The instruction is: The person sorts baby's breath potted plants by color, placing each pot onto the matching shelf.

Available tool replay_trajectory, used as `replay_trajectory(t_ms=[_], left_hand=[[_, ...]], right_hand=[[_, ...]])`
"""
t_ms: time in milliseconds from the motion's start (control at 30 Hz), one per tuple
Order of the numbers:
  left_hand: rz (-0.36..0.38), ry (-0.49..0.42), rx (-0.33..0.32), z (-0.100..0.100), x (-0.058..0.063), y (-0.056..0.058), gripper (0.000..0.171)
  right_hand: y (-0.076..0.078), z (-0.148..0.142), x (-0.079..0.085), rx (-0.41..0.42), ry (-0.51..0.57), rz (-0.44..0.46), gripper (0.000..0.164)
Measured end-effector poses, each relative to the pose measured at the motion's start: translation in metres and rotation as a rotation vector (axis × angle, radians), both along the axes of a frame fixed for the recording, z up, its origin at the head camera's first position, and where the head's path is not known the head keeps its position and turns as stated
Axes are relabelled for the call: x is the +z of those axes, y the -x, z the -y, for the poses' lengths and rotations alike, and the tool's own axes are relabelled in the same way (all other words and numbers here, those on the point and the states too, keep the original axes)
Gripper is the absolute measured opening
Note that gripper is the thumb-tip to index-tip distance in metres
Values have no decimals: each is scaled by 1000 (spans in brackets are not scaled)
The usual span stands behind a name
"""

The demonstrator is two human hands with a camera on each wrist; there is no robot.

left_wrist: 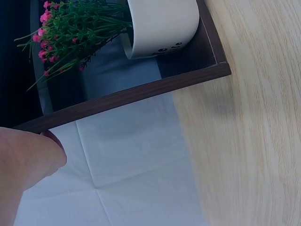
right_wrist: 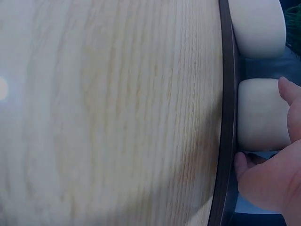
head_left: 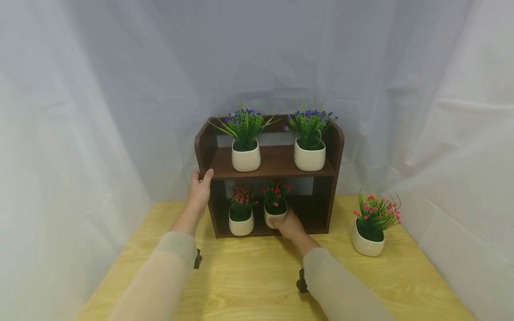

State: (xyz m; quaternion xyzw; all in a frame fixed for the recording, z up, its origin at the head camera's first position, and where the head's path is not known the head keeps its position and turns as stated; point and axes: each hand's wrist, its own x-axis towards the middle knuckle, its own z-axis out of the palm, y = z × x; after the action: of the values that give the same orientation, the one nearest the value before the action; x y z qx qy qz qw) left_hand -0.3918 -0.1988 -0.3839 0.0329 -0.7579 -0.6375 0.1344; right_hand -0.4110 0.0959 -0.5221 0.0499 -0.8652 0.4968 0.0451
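Observation:
A dark brown two-tier wooden shelf (head_left: 277, 158) stands on the table. My left hand (head_left: 198, 191) grips its left side panel, with the thumb at the front edge. On the lower tier, my right hand (head_left: 290, 225) holds the white pot of a pink-flowered potted plant (head_left: 270, 216); in the right wrist view, thumb and fingers lie around this pot (right_wrist: 261, 113), which sits at the shelf's front lip. To its left on the same tier is another pink-flowered potted plant (head_left: 241, 226). The left wrist view shows a small printed face on that pot (left_wrist: 164, 23).
Two purple-flowered potted plants, one left (head_left: 246, 159) and one right (head_left: 310, 159), stand on the upper tier. A third pink-flowered potted plant (head_left: 367, 243) is on the light wooden table (head_left: 241, 276), right of the shelf. White sheeting (head_left: 160, 89) hangs behind and at both sides.

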Motion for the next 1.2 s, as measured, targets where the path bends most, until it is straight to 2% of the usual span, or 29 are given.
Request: replay_trajectory(t_ms=[133,267,467,567,667,767,933,1067,1200], left_hand=[[-1,-5,-5,1,-1,-1,60],[-2,-6,7,3,-1,-3,60],[-6,7,15,4,1,-6,62],[-3,12,15,4,2,-5,63],[1,16,14,4,3,-3,64],[11,18,5,3,3,-1,66],[14,12,0,2,1,1,66],[8,11,0,0,3,0,65],[20,19,1,0,2,0,70]], right_hand=[[-5,-3,-2,-12,26,-9,90],[-13,-8,1,-61,7,-33,84],[-28,-26,18,-158,-7,-122,70],[-38,-41,31,-170,-23,-172,69],[-48,-59,44,-167,-63,-262,69],[-59,-78,52,-168,-135,-414,69],[-82,-110,61,-254,-202,-668,66],[-92,-140,66,-353,-179,-699,73],[-96,-174,64,-447,-132,-644,98]])
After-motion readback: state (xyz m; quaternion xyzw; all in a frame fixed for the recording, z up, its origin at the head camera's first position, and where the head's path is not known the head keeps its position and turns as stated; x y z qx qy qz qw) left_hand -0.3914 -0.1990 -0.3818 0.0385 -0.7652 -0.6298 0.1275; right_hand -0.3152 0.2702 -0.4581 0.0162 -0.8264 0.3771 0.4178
